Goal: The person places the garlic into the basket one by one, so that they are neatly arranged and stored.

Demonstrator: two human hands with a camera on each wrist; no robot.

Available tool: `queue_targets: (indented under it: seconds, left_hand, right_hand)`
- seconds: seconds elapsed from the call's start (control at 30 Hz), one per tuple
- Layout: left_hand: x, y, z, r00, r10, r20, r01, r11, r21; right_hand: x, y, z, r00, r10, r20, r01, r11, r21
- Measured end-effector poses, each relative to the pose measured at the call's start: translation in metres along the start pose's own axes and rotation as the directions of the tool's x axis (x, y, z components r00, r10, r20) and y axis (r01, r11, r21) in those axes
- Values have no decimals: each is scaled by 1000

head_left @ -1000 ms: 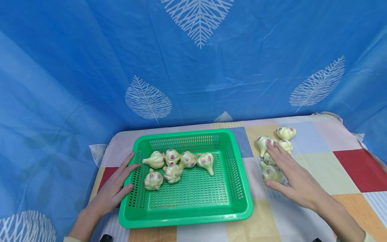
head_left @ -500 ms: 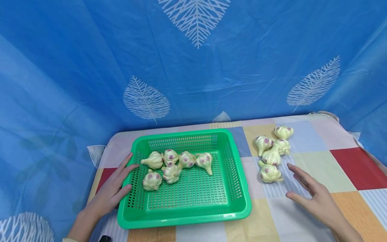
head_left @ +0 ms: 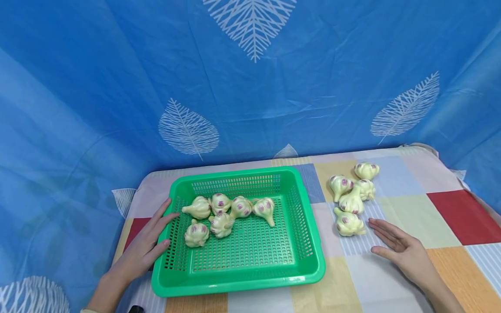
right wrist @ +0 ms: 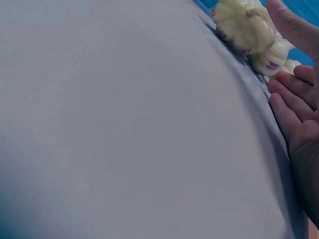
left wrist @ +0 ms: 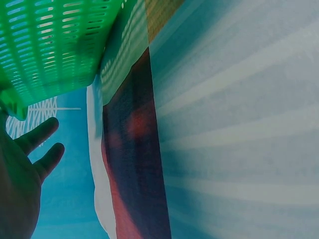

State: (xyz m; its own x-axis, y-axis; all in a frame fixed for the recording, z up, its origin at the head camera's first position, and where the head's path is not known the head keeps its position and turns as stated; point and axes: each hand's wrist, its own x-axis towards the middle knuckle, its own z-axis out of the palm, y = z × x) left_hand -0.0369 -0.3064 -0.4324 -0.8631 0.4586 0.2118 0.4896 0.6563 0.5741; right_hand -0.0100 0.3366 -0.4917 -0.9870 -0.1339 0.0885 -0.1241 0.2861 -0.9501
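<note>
Several garlic bulbs point(head_left: 221, 224) with purple streaks lie in a green plastic basket point(head_left: 238, 287), mostly toward its left and back. My left hand point(head_left: 142, 248) rests at the basket's left rim, fingers extended over the edge. In the left wrist view, that hand point(left wrist: 22, 174) shows beside the perforated basket wall point(left wrist: 55, 55). On the cloth to the right of the basket sits a cluster of more garlic bulbs point(head_left: 349, 224). My right hand point(head_left: 405, 250) is just right of the nearest bulb, fingers extended and holding nothing. The right wrist view shows garlic point(right wrist: 244, 27) near its fingertips point(right wrist: 279, 89).
A patchwork checked cloth point(head_left: 411, 213) covers the table. Behind and to the left hangs a blue curtain point(head_left: 274, 108) with white leaf prints. A small black object point(head_left: 136, 309) shows at the bottom edge, near the left wrist.
My right hand has drawn back from over the garlic cluster toward the lower right, uncovering the bulbs, and has lowered beside them. The left hand stays at the basket rim.
</note>
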Motion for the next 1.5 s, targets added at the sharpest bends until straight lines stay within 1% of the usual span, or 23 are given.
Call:
queue_targets:
  seconds: [0.07, 0.13, 0.3, 0.53, 0.6, 0.8, 1.03, 1.27, 1.4, 1.5]
  left_hand:
    - [0, 0, 0, 1000, 0, 0, 0, 1000, -3]
    - [0, 0, 0, 1000, 1, -1, -1, 1000, -7]
    - [0, 0, 0, 1000, 0, -3, 0, 1000, -4]
    - [0, 1, 0, 1000, 1, -3, -1, 1000, -11]
    - [0, 1, 0, 1000, 2, -4, -2, 1000, -13]
    - [0, 0, 1, 1000, 6, -9, -6, 1000, -15]
    - [0, 0, 0, 1000, 5, -11, -5, 1000, -14]
    - [0, 0, 0, 1000, 2, -7, -2, 1000, -16]
    - [0, -1, 0, 1000, 2, -6, -2, 1000, -13]
    - [0, -1, 0, 1000, 3, -5, -3, 1000, -9]
  right_hand:
    - [3, 0, 1, 1000, 3, 19, -3, 1000, -23]
    - [7, -1, 3, 999, -2, 45, 3, 1000, -16]
    - [18, -5, 14, 997, 5, 74, -2, 999, -38]
    - [37, -4, 23, 995, 29, 100, -16, 991, -131]
    - [42, -3, 24, 993, 32, 116, -17, 991, -131]
    - [50, -4, 23, 987, 27, 161, -15, 997, -78]
    - [51, -8, 23, 991, 39, 129, -29, 997, -76]
    - [47, -11, 24, 993, 53, 105, -47, 997, -61]
    - [43, -18, 22, 994, 68, 81, -63, 996, -64]
    - [41, -27, 18, 995, 77, 61, -73, 995, -66]
